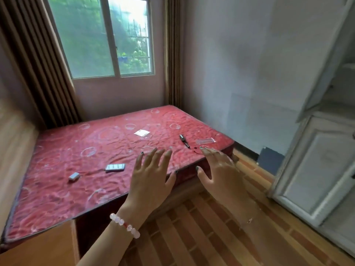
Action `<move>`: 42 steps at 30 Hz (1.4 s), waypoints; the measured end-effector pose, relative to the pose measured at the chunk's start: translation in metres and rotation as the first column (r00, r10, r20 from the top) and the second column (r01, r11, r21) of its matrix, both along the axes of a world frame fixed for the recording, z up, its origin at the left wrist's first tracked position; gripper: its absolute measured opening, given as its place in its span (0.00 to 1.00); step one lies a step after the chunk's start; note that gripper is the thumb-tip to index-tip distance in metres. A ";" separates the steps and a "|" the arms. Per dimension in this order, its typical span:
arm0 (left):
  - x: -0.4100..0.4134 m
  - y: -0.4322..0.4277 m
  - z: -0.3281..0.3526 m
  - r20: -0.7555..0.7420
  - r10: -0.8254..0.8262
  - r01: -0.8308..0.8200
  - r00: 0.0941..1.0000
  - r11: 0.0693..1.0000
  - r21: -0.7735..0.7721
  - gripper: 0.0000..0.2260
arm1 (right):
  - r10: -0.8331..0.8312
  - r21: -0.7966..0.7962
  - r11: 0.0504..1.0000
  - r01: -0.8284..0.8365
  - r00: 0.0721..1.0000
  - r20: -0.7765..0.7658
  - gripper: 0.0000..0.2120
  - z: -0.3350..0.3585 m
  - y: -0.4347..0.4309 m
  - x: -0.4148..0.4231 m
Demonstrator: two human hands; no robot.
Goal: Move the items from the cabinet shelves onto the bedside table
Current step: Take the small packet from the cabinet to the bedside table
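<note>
Room: bedroom corner, pale walls, striped wood-pattern floor [211,227] at 5 o'clock.
Window [99,39]: at 11 o'clock, green foliage outside, brown curtains [34,64] on both sides.
Mattress [86,146]: red, patterned, bare, filling the centre and the 9 o'clock side.
Cabinet [317,169]: white, at 3 o'clock against the right wall; lower door closed, upper door swung open.
Shelf [347,66]: glimpsed at 2 o'clock inside the cabinet; contents too blurred to tell.
Bedside table [38,244]: orange wood top at 7 o'clock, against the near corner of the mattress.
Left hand [151,175]: raised just below centre, back to the camera, fingers straight and spread, pointing toward 12 o'clock, holding nothing; dark nail polish.
Right hand [219,171]: raised at 4 o'clock of centre, beside the left and apart from it, fingers extended and slightly fanned, thumb out toward 9 o'clock, holding nothing.
Bead bracelet [124,225]: pale beads on the left wrist.
Thin bracelet [247,221]: on the right wrist, motion-blurred.
Phone [115,167]: flat on the mattress, at 9 o'clock of the left hand.
Small grey box [74,177]: on the mattress, at 8 o'clock of the phone.
White packet [141,133]: on the mattress, at 12 o'clock of the left hand.
Dark pen-like tool [184,141]: on the mattress near its right edge.
Clear plastic wrapper [205,141]: at 3 o'clock of the tool.
</note>
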State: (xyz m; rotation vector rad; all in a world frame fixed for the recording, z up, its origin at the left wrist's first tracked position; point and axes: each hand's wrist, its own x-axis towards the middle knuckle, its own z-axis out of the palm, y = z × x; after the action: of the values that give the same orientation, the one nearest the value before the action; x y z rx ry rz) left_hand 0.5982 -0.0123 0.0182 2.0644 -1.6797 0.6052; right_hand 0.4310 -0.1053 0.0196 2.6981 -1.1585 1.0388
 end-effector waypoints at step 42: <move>-0.360 -0.576 0.047 0.078 -0.856 0.859 0.511 0.506 -0.076 0.21 | -0.790 0.031 0.612 0.790 0.613 -0.025 0.23 0.053 -0.389 -0.363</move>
State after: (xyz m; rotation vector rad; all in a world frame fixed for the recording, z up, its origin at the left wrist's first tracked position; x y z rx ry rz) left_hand 0.2379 -0.5884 0.0656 0.8714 -2.3197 0.3430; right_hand 0.0677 -0.4945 0.0731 1.7753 -2.0797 0.8148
